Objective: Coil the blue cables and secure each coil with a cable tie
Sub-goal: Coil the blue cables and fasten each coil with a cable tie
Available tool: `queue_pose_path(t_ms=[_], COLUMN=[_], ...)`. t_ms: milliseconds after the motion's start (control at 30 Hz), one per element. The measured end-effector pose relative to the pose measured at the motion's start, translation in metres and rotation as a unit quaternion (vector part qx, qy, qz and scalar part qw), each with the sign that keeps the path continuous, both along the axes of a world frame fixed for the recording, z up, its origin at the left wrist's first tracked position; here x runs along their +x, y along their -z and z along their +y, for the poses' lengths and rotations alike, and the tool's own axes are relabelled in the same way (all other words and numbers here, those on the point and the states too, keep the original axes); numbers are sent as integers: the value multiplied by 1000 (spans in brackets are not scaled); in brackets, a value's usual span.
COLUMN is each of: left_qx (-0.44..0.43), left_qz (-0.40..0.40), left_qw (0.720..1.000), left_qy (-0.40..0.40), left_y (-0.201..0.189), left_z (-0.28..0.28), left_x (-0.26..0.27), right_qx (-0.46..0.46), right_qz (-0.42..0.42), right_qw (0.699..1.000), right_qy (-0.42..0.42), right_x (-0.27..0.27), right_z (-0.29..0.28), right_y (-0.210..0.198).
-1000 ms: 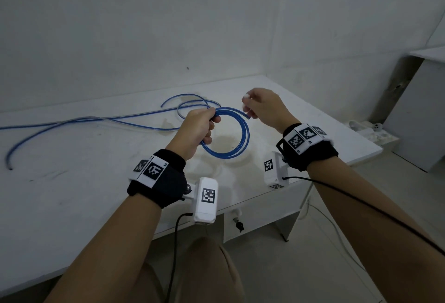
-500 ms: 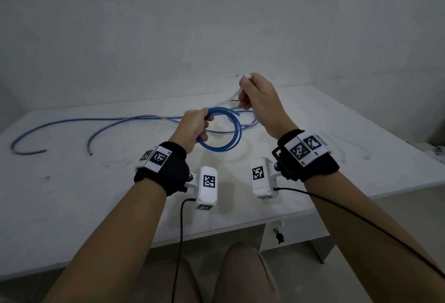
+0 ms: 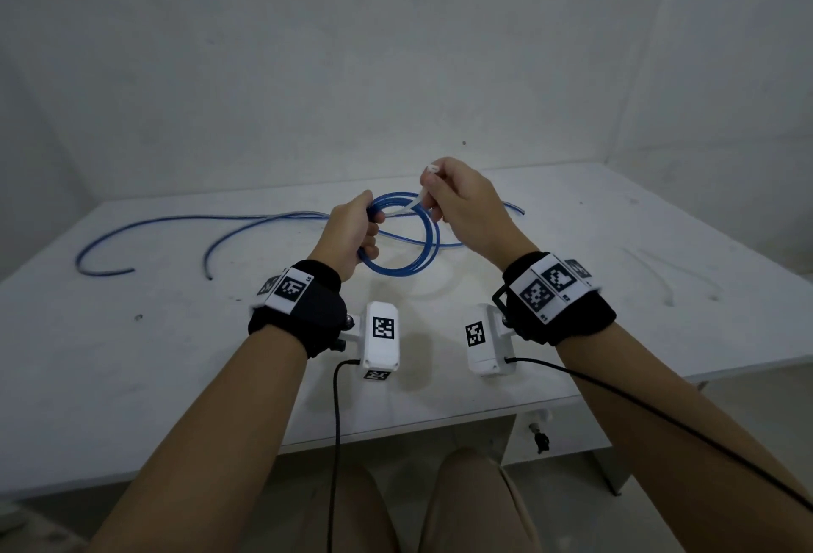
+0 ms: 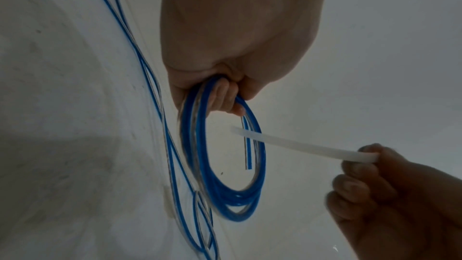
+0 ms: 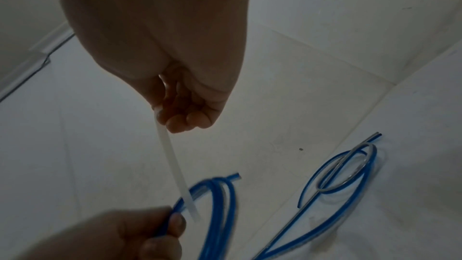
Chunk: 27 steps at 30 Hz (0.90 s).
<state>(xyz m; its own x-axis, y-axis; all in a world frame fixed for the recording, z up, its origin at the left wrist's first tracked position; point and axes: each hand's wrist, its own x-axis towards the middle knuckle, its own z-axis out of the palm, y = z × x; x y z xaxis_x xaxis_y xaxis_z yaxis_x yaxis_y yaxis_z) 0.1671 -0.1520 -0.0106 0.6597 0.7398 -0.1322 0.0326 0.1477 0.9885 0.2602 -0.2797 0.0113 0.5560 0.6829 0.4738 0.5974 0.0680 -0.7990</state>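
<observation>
Here, in the head view, the left hand [image 3: 352, 231] grips a blue coil [image 3: 407, 244] above the white bench [image 3: 132, 354], while the right hand [image 3: 462, 209] pinches a white cable tie [image 3: 411, 207] whose tip reaches the coil; loose blue cables [image 3: 184, 229] trail left across the bench. From the left wrist, fingers [image 4: 222, 98] curl round the coil's top, the tie crossing its opening. From the right wrist, the tie [image 5: 175, 165] hangs from pinched fingertips [image 5: 180, 122] towards the coil [image 5: 217, 205].

Bare workroom — white table [image 3: 132, 376], blank walls [image 3: 308, 46]
</observation>
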Motion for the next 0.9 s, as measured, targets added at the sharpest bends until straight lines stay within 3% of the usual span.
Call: queue_pose_path(t_ms=[133, 400, 567, 900], left_qx=[35, 4, 17, 57], left_qz=[-15, -3, -4, -45], left_qw=[999, 1000, 1000, 997], left_qy=[5, 26, 24, -16], left_y=[0, 6, 3, 1], left_z=[-9, -13, -21, -28], left_x=[-3, -16, -23, -28], right_qx=[-5, -29, -10, 46], right_qz=[-14, -30, -90, 108], right_qw=[1000, 999, 996, 993], right_qy=[1, -2, 18, -2], right_x=[-6, -15, -17, -12], right_z=[5, 1, 3, 5], right_y=[6, 7, 4, 9])
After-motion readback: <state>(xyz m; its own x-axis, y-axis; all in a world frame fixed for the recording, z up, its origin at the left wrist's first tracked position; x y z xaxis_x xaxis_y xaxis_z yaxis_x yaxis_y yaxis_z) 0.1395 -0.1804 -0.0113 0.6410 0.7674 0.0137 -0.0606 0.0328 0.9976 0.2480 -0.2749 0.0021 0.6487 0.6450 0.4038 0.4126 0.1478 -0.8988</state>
